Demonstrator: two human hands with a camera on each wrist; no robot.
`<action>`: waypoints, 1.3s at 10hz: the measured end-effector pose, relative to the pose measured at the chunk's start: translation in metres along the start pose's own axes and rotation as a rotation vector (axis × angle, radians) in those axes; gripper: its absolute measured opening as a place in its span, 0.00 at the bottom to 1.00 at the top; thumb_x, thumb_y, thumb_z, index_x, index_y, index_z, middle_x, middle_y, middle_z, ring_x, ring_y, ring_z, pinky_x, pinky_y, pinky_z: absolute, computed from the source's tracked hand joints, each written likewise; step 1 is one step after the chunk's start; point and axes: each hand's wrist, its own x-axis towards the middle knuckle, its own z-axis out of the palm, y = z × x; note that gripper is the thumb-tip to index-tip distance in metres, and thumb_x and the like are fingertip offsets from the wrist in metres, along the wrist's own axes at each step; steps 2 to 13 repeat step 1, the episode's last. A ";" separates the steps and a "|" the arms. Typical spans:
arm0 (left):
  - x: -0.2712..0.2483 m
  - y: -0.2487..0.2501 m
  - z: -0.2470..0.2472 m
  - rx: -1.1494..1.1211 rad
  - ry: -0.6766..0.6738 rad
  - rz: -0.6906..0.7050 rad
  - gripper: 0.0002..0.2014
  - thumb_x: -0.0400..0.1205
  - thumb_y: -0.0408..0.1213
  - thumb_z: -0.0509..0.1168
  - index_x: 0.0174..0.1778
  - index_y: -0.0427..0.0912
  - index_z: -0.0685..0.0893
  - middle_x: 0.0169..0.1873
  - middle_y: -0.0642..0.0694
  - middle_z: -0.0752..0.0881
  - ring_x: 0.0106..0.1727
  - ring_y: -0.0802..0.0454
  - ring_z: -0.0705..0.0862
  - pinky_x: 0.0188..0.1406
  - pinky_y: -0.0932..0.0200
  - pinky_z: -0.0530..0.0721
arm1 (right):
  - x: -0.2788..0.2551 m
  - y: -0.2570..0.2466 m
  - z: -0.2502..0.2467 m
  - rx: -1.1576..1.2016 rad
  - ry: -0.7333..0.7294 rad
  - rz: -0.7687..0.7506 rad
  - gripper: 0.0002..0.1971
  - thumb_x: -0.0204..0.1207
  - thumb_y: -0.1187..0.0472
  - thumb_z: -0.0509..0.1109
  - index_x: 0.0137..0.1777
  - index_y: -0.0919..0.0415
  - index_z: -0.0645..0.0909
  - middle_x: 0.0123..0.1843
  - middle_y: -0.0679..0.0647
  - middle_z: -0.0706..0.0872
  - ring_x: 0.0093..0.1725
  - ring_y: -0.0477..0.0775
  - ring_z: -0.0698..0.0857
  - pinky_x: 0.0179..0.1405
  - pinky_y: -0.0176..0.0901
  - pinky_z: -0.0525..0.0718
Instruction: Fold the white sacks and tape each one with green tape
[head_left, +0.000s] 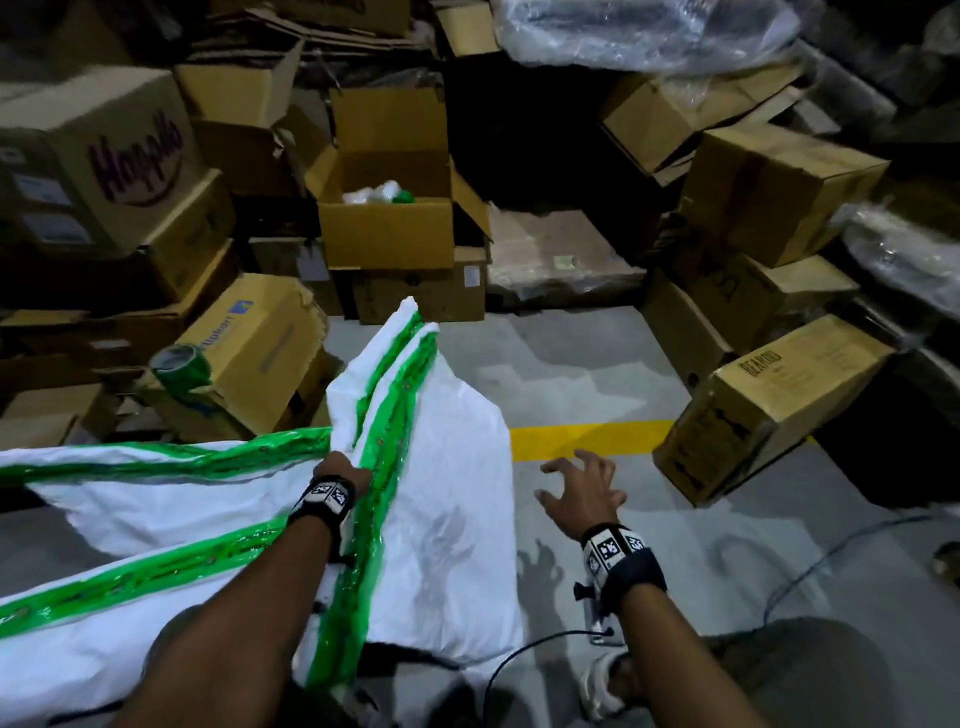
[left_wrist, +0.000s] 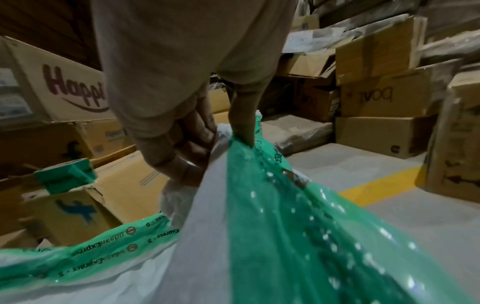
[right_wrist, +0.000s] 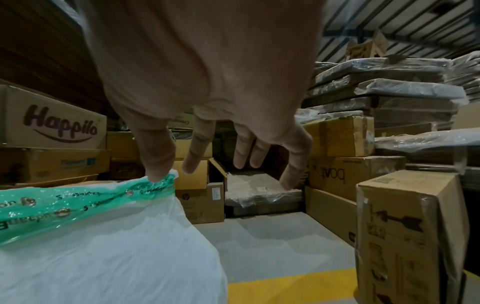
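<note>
We count one white sack (head_left: 447, 467), with four green tape strips (head_left: 384, 395) visible across it in the head view. One roll of green tape (head_left: 179, 366) on a box. Two hands: left hand (head_left: 340, 467), right hand (head_left: 582, 488). One yellow floor line (head_left: 587, 436). One open box (head_left: 387, 228); the remaining cardboard boxes are too many and overlapped for a firm count.

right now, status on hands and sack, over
Left hand grips white sack at its green tape stripe. Right hand open, spread above the floor, empty. Tape roll on box, left. Nothing blocking.
</note>
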 end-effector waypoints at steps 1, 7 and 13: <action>0.001 0.000 0.002 0.052 0.034 -0.004 0.19 0.79 0.42 0.72 0.61 0.32 0.83 0.60 0.31 0.85 0.62 0.34 0.84 0.53 0.51 0.81 | 0.005 0.000 0.002 -0.011 -0.034 -0.044 0.19 0.78 0.44 0.74 0.68 0.38 0.79 0.85 0.51 0.59 0.83 0.61 0.52 0.67 0.67 0.69; 0.001 0.000 0.002 0.052 0.034 -0.004 0.19 0.79 0.42 0.72 0.61 0.32 0.83 0.60 0.31 0.85 0.62 0.34 0.84 0.53 0.51 0.81 | 0.005 0.000 0.002 -0.011 -0.034 -0.044 0.19 0.78 0.44 0.74 0.68 0.38 0.79 0.85 0.51 0.59 0.83 0.61 0.52 0.67 0.67 0.69; 0.001 0.000 0.002 0.052 0.034 -0.004 0.19 0.79 0.42 0.72 0.61 0.32 0.83 0.60 0.31 0.85 0.62 0.34 0.84 0.53 0.51 0.81 | 0.005 0.000 0.002 -0.011 -0.034 -0.044 0.19 0.78 0.44 0.74 0.68 0.38 0.79 0.85 0.51 0.59 0.83 0.61 0.52 0.67 0.67 0.69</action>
